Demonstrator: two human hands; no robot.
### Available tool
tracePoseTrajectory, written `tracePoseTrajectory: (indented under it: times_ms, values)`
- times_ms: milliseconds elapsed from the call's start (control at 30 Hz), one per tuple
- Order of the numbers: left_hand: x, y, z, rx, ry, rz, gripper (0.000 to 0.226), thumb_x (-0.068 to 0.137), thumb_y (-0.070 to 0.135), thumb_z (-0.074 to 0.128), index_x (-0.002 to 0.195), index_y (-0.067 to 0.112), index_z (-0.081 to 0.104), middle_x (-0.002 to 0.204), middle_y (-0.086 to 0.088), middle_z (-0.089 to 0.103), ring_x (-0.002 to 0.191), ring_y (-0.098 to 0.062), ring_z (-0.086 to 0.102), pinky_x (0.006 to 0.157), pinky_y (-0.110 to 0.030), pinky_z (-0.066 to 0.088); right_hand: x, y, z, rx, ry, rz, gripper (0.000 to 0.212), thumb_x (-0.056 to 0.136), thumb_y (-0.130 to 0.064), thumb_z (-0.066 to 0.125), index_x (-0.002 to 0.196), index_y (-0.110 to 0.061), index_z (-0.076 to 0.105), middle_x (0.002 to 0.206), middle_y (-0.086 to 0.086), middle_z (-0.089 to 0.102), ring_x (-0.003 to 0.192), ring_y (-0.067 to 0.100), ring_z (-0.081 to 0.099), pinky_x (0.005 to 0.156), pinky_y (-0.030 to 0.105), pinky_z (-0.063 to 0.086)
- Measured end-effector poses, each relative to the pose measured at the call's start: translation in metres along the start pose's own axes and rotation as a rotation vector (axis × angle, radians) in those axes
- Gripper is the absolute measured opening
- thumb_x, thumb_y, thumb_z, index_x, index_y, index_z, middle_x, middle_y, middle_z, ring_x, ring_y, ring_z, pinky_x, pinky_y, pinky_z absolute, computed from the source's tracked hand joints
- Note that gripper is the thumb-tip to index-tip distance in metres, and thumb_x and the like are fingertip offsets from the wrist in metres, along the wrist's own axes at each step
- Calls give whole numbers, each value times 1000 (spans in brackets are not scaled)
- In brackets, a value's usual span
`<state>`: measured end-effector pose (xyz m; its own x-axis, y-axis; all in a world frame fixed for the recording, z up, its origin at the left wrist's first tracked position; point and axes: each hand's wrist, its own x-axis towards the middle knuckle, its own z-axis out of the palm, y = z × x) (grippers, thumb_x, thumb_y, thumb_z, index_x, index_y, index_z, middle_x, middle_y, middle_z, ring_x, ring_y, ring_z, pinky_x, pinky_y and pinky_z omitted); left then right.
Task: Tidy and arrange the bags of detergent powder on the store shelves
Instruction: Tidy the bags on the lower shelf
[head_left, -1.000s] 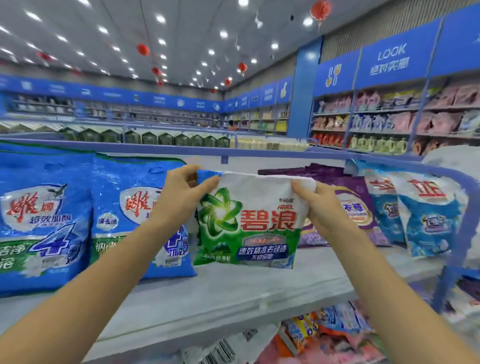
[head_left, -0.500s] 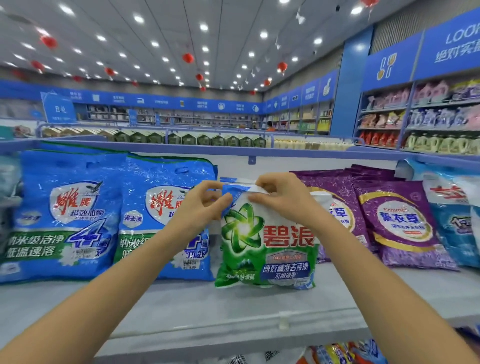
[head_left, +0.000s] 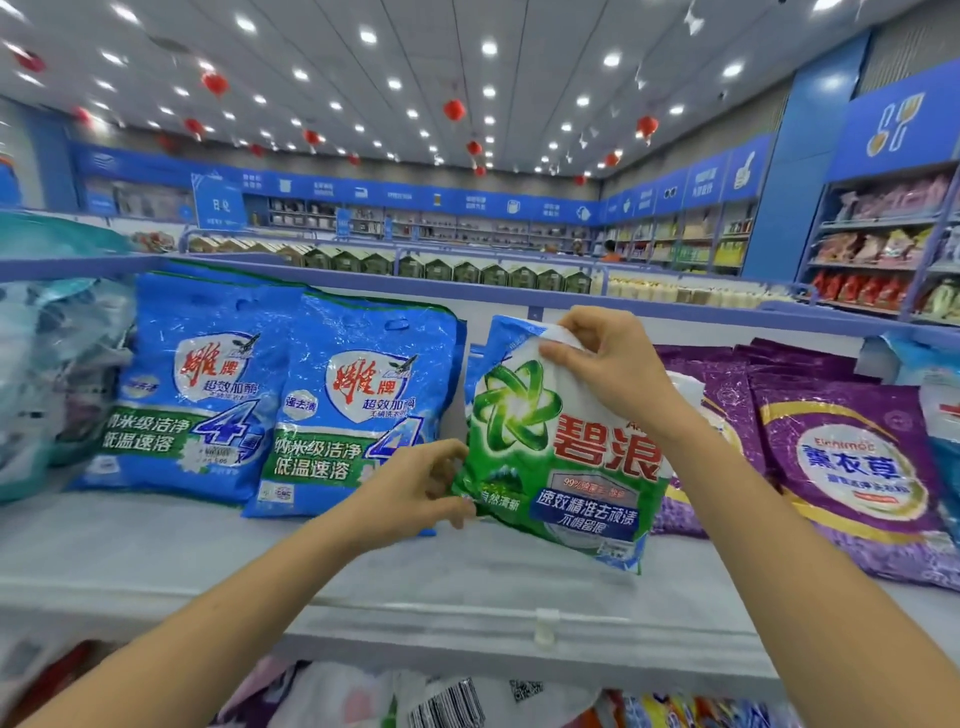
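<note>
A green and white detergent bag (head_left: 563, 452) stands tilted on the grey shelf (head_left: 467, 587), its bottom swung out to the right. My right hand (head_left: 605, 358) pinches its top edge. My left hand (head_left: 415, 488) pinches its lower left corner. Two large blue detergent bags (head_left: 208, 395) (head_left: 353, 415) lean upright to the left of it. Purple detergent bags (head_left: 852, 467) lie to the right, partly behind my right forearm.
A heap of clear-wrapped bags (head_left: 47, 374) sits at the shelf's far left. A blue rail (head_left: 675, 312) runs along the back of the shelf. More packets (head_left: 447, 701) fill the shelf below. Blue wall shelving (head_left: 883, 249) stands at the right.
My left hand has dropped from the bag's top edge to its lower left corner. The bag now tilts more, and my view has shifted left.
</note>
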<state>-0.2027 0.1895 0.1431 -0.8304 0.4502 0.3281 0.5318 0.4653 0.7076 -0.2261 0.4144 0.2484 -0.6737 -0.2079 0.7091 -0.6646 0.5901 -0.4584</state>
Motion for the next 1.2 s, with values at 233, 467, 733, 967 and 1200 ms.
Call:
tracePoseTrajectory:
  times_ms: [233, 467, 733, 967, 1200]
  values:
    - [-7, 1, 15, -118, 27, -52, 39, 84, -5, 64, 115, 15, 51, 86, 6, 71, 65, -14, 68, 56, -23, 50, 9, 5, -7, -113, 28, -66, 18, 81, -31, 71, 71, -25, 57, 69, -9, 62, 67, 16, 60, 63, 42, 51]
    - [-3, -9, 22, -97, -41, -164, 60, 70, 10, 80, 123, 17, 53, 108, 1, 68, 91, -12, 68, 79, -27, 56, 7, 5, 10, -192, -99, -155, 19, 80, -37, 70, 77, -24, 57, 69, -9, 57, 65, 11, 52, 58, 28, 39]
    - [16, -4, 31, -444, -13, -273, 48, 75, 4, 76, 117, 17, 55, 109, 6, 70, 98, -5, 67, 87, -19, 52, 7, 5, 20, -181, -146, -179, 23, 78, -39, 73, 77, -23, 57, 66, -18, 51, 62, 0, 47, 54, 21, 32]
    - [27, -16, 32, -650, -32, -454, 33, 80, -4, 67, 111, 8, 60, 109, -7, 71, 97, -19, 68, 79, -25, 54, -5, 19, 1, -161, -19, -50, 30, 82, -33, 69, 107, -17, 60, 96, -9, 62, 87, 10, 54, 78, 28, 42]
    - [39, -18, 35, -645, 62, -478, 40, 78, -6, 68, 116, 4, 58, 106, -12, 71, 97, -28, 68, 84, -39, 55, -73, 67, -15, 178, -18, 630, 43, 89, -32, 61, 121, -15, 39, 104, 0, 51, 90, 14, 53, 69, 23, 44]
